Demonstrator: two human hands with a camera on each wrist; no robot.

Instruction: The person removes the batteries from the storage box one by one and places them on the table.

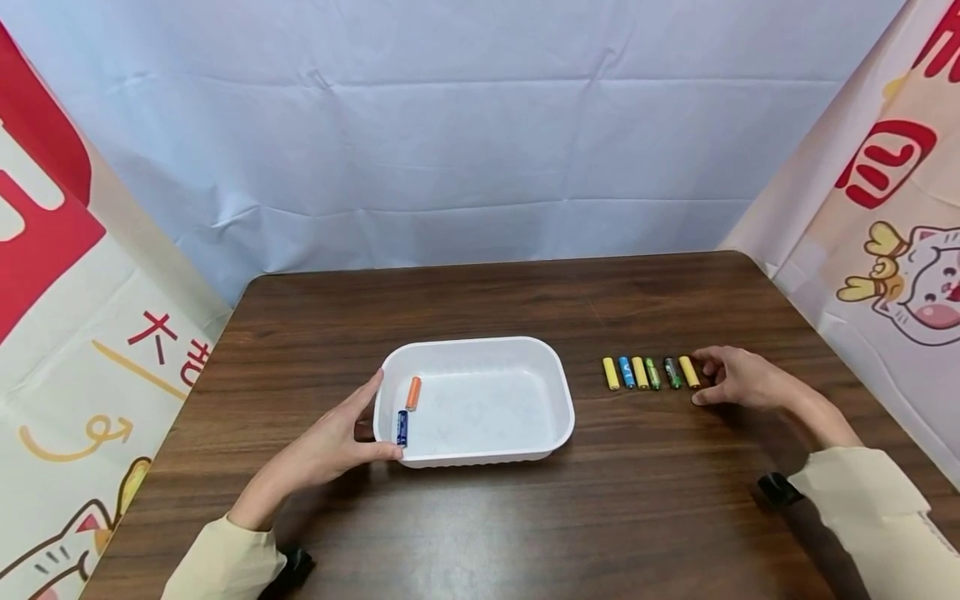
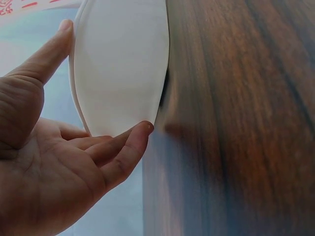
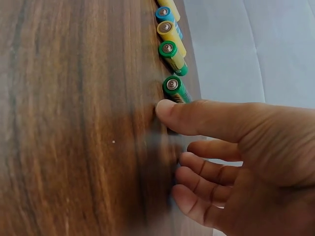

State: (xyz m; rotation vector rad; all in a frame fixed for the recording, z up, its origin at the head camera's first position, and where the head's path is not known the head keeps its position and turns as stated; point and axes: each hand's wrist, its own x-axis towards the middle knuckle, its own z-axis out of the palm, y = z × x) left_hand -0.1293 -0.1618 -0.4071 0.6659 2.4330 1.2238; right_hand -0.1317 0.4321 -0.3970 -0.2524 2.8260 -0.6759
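Observation:
My left hand (image 1: 337, 437) holds the left end of a white plastic tray (image 1: 480, 458). Its thumb lies at the rim and its fingers bend against the outer wall, as the left wrist view shows of the tray (image 2: 120, 64). Inside the tray lie an orange battery (image 1: 413, 393) and a dark blue battery (image 1: 402, 428). My right hand (image 1: 738, 379) is at the right end of a row of batteries, thumb and forefinger apart beside a yellow battery (image 1: 688, 372). In the right wrist view the thumb hides that battery, and a green-topped battery (image 3: 175, 89) shows just past it.
Leftward along the row lie a dark green battery (image 1: 672, 373), a light green one (image 1: 652, 374), a yellow one (image 1: 640, 372), a blue one (image 1: 626, 372) and another yellow one (image 1: 611, 373). The brown wooden table (image 1: 480, 533) backs onto a pale cloth (image 1: 465, 150).

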